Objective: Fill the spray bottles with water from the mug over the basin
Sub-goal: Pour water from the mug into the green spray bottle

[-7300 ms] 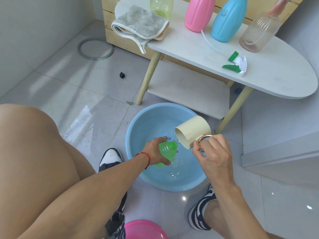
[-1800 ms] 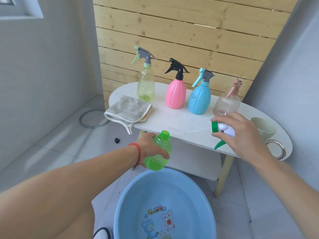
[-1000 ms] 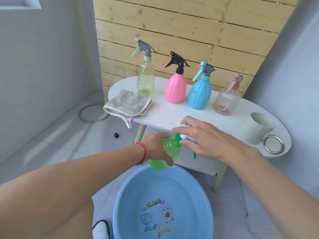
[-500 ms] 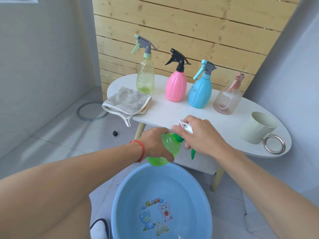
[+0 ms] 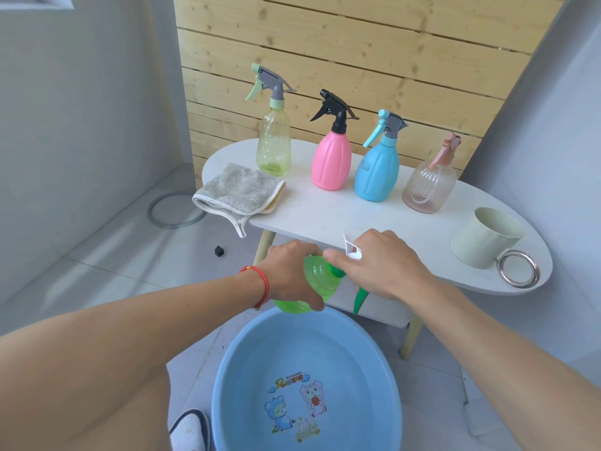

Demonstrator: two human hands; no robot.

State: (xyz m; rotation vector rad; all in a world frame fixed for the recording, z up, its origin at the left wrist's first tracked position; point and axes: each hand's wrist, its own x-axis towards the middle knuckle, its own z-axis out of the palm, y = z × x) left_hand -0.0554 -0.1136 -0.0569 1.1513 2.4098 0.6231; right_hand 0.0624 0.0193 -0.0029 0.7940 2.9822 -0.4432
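My left hand (image 5: 292, 275) grips the green spray bottle (image 5: 317, 281), tilted above the far rim of the blue basin (image 5: 234, 369). My right hand (image 5: 380, 265) is closed over the white and green spray head (image 5: 353, 252) sitting at the bottle's neck; its green trigger (image 5: 359, 299) hangs below my palm. The cream mug (image 5: 484, 237) with a metal ring handle stands on the white table (image 5: 325, 213) at the right. Behind stand a yellow-green bottle (image 5: 273, 148), a pink bottle (image 5: 331, 161), a blue bottle (image 5: 377, 170) and a clear pinkish bottle (image 5: 429, 187), all capped.
A grey folded cloth (image 5: 237, 193) hangs over the table's left edge. A grey ring (image 5: 177, 209) and a small black piece (image 5: 220, 251) lie on the tiled floor. Grey walls stand left and right, wooden slats behind. My shoe (image 5: 190, 429) is beside the basin.
My right hand set the mug on the table, picked up the spray head and brought it onto the green bottle's neck. My left hand lifted the bottle from inside the basin.
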